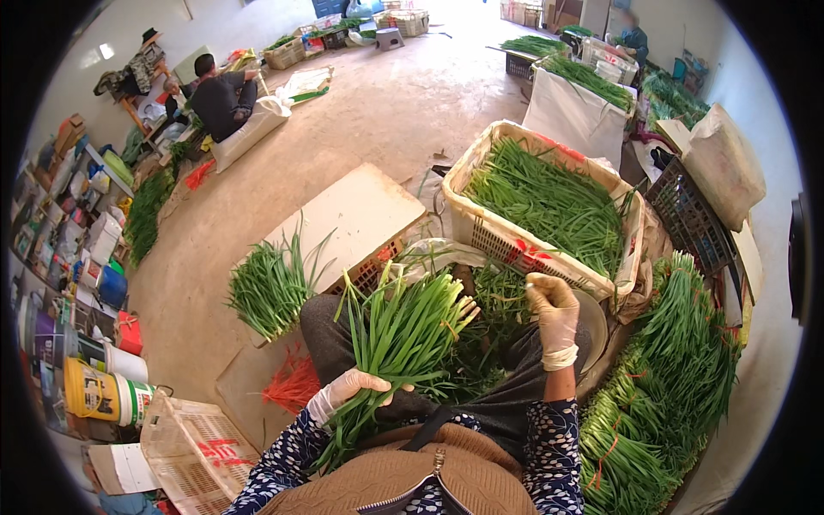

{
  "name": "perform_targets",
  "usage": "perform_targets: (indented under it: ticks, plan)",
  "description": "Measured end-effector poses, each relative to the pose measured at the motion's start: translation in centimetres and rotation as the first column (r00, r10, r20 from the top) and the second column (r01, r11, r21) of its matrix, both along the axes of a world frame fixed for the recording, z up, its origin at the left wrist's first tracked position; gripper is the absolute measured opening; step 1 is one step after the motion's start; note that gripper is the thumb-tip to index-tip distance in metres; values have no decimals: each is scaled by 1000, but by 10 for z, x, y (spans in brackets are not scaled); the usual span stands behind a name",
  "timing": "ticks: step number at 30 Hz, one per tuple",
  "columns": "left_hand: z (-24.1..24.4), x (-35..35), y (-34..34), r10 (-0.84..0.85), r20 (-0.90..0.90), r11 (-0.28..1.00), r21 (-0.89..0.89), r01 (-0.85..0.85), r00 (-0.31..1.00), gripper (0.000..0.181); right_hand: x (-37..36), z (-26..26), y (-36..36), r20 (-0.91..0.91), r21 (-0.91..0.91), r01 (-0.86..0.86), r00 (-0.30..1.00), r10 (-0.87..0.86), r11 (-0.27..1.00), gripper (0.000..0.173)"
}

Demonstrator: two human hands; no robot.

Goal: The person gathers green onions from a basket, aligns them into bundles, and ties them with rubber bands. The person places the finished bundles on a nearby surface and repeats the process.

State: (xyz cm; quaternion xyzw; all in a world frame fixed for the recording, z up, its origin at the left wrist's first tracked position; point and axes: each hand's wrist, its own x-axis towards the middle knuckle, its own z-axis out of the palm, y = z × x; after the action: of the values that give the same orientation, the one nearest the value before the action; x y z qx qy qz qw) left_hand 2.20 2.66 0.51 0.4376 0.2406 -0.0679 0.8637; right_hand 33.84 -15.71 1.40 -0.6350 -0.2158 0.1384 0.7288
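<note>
My left hand [360,391], in a pale glove, grips a bunch of green leafy stalks, likely garlic chives [405,328], around its leaves. The pale cut ends point up and to the right. My right hand [553,306], in a stained pale glove, is raised to the right of the bunch, fingertips pinched together near a tiny white bit; whether it holds that is unclear. Loose trimmed leaves [499,296] lie beyond my lap. A separate pile of greens [267,290] rests on the near left corner of a pale board [367,199].
A plastic crate [460,193] full of greens stands ahead right. Tied bundles [663,386] are heaped at my right. Red ties [291,380] and an empty crate [193,444] lie left. Buckets [93,389] line the left side; people [222,96] sit farther off.
</note>
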Motion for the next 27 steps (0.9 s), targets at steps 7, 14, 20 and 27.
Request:
perform_targets:
  ticks: [7,14,20,27]
  plan:
    - [6,9,-3,6,8,1000,14,-6,1000,46,-34,19,9,422,-414,-129,850,315,901,31]
    - [-11,5,-4,37,-96,994,101,-28,995,44,-61,-8,34,196,-501,-361,838,509,787,25]
    - [-32,-12,20,150,72,964,-232,-130,986,47,-29,22,8,-273,9,-388,886,375,922,18]
    - [-10,-1,12,111,115,993,-56,-106,987,49,-29,-9,29,-155,-206,-455,889,430,866,98]
